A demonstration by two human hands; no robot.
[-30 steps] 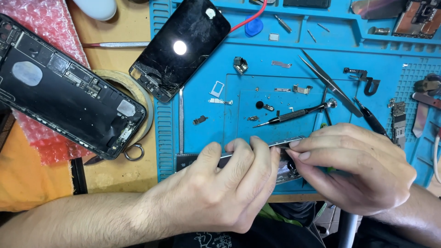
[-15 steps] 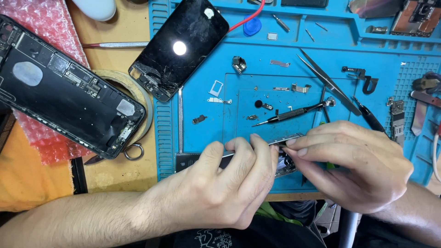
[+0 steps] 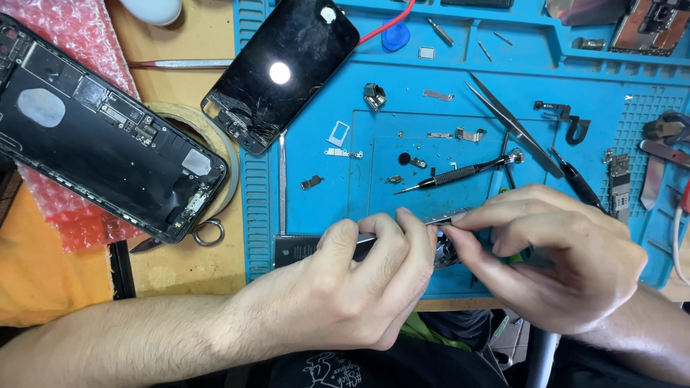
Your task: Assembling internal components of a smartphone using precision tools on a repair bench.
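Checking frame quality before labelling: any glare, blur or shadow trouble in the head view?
Head view: one round white glare spot on the cracked black phone screen; even overhead light, soft short shadows on the blue silicone work mat. The left hand and right hand are sharp, with no motion blur. The dark phone body held between them is mostly hidden by fingers.

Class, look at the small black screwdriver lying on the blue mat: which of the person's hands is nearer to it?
Right. The right hand sits just below the screwdriver, its knuckles close under the handle end. The left hand is lower and further left, below the tip.
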